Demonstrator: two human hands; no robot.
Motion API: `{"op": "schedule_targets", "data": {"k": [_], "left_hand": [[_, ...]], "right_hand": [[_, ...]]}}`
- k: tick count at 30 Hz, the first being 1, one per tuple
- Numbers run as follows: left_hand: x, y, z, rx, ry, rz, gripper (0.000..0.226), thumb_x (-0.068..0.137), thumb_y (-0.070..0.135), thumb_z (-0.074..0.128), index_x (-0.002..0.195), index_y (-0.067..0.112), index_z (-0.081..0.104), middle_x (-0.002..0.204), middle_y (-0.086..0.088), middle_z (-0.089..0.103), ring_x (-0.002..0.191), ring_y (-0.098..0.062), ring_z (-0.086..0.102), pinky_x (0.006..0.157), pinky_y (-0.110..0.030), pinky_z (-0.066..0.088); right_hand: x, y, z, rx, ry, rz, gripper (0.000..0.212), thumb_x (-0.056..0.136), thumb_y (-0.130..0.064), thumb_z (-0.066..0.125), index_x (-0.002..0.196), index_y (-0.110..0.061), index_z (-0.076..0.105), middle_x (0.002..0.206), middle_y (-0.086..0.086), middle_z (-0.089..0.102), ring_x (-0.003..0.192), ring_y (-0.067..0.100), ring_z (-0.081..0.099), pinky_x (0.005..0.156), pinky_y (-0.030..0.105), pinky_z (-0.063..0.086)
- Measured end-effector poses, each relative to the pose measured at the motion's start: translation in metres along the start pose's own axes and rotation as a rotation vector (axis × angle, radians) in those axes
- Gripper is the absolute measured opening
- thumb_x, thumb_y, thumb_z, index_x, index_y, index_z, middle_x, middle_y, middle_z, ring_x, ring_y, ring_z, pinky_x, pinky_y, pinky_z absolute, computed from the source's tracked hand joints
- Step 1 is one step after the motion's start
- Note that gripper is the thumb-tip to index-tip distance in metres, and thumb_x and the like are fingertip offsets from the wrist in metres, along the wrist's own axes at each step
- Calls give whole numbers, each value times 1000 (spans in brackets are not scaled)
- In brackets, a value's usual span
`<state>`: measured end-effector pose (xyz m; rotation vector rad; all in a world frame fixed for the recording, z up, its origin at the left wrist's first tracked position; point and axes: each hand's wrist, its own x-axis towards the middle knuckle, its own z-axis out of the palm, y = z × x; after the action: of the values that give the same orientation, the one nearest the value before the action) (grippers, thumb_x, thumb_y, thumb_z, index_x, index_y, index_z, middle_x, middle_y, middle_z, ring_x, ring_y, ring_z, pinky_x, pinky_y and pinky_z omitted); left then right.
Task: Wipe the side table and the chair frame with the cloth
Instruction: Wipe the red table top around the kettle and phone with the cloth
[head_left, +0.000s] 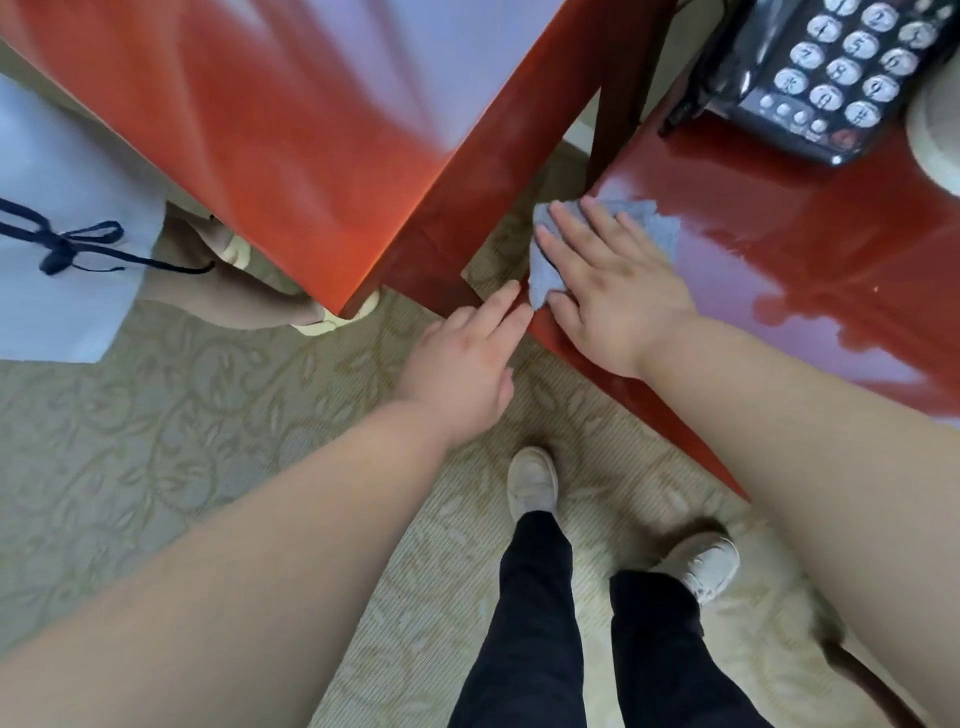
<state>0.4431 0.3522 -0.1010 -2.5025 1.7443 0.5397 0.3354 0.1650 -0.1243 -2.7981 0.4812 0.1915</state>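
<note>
A grey-blue cloth lies on the near left corner of the glossy dark red side table. My right hand lies flat on the cloth with fingers spread, pressing it against the tabletop. My left hand hovers just left of the table's corner, fingers loosely extended and holding nothing, its fingertips close to the cloth's lower edge. A red wooden chair with a shiny seat stands to the left, its frame close to the table's corner.
A black push-button telephone sits at the table's far side, with a pale round object to its right. Another person in a white garment stands at the left. My legs and shoes are on patterned carpet.
</note>
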Motion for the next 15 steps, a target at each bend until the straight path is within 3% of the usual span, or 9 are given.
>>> {"op": "schedule_targets", "data": {"k": [4,7,9,11,13,15], "left_hand": [[-4,8,2,56,23,-24,75,87,28,66,155,14,40,168,-5,27,115,-29,56,86,-44,51],[5,15,-7,109,74,-16,61,84,29,71,140,10,57,154,-14,48,119,-34,56,95,-48,48],[18,25,-14,97,107,-1,53,86,34,68,134,12,61,149,-15,52,126,-35,55,102,-49,44],[36,43,-19,57,74,26,62,91,44,63,146,17,53,158,-14,42,137,-35,47,111,-50,40],[54,61,-18,17,-7,6,75,95,56,56,160,24,35,168,-9,24,151,-35,28,120,-52,30],[65,76,-18,-2,-44,-57,83,93,65,55,161,28,26,170,-5,16,156,-35,14,122,-56,27]], "right_hand": [[-59,3,8,-13,16,-20,67,101,-46,33,161,-16,32,170,6,23,158,31,16,129,45,7],[-127,12,18,-23,9,-43,65,100,-42,40,160,-16,34,169,5,26,157,30,19,128,49,15],[-143,20,18,-12,-3,-41,65,101,-42,42,160,-17,33,169,3,24,158,28,16,126,50,20],[-126,37,14,5,28,20,65,101,-42,43,160,-15,33,170,4,23,158,28,17,126,51,21],[-89,57,7,-1,74,103,67,102,-44,39,161,-13,30,170,7,22,158,31,16,127,51,15],[-49,79,-2,8,87,173,69,102,-46,34,162,-13,26,171,8,19,158,33,14,128,48,9]]}}
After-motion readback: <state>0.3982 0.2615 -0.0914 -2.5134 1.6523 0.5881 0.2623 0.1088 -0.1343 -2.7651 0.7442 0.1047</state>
